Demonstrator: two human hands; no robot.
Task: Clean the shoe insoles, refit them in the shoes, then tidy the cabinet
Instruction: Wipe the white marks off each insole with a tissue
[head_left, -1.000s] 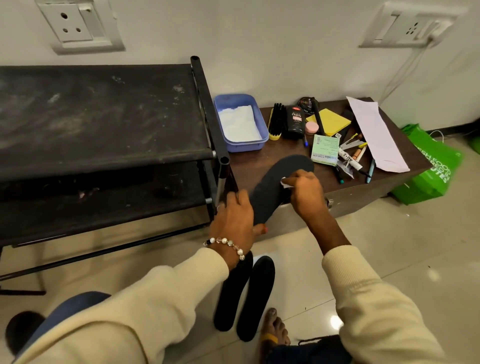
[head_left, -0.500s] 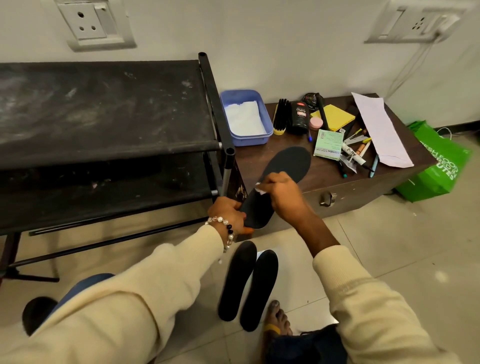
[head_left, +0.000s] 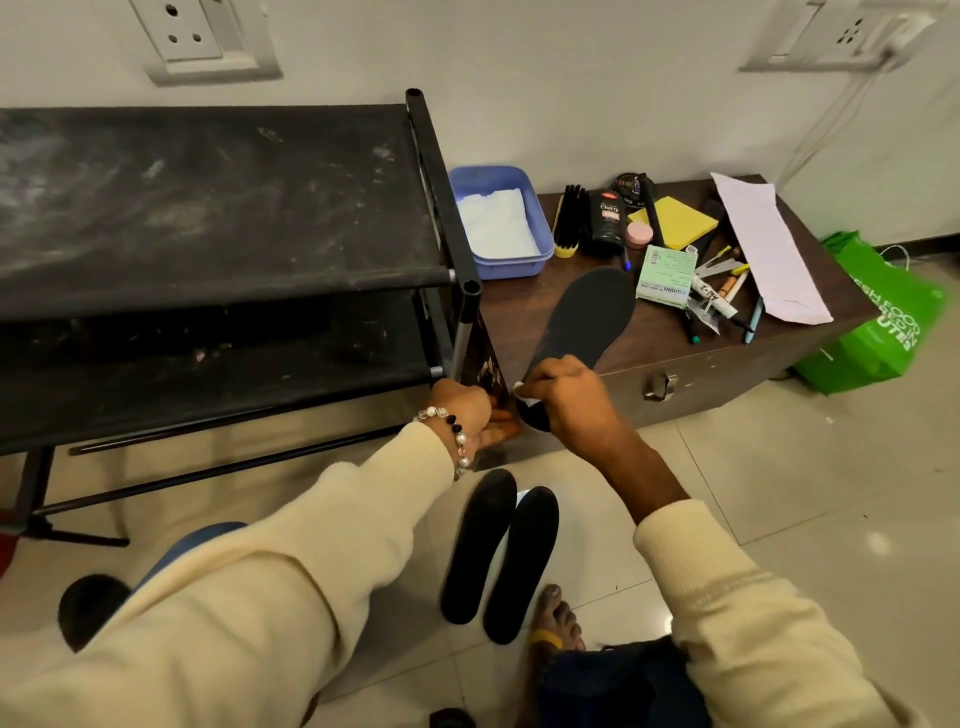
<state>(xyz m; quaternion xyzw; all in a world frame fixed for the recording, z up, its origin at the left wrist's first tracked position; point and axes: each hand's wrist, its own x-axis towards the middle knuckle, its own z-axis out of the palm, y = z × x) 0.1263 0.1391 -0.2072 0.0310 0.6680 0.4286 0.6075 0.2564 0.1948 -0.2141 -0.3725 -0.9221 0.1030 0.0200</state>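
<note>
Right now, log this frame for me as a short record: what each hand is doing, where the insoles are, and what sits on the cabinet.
left hand: grips the heel end of the held insole
right hand: presses a small white wipe on the insole
held insole: dark, toe end pointing up over the cabinet
other insoles: two, side by side on the floor tiles
cabinet: brown, top cluttered with pens, papers
blue tub: on the cabinet by the black rack, holds white paper
shoes: none in view

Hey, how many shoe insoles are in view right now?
3. One insole is held up over the cabinet edge, gripped by both hands. Two insoles lie side by side on the floor. Others may be hidden.
</note>
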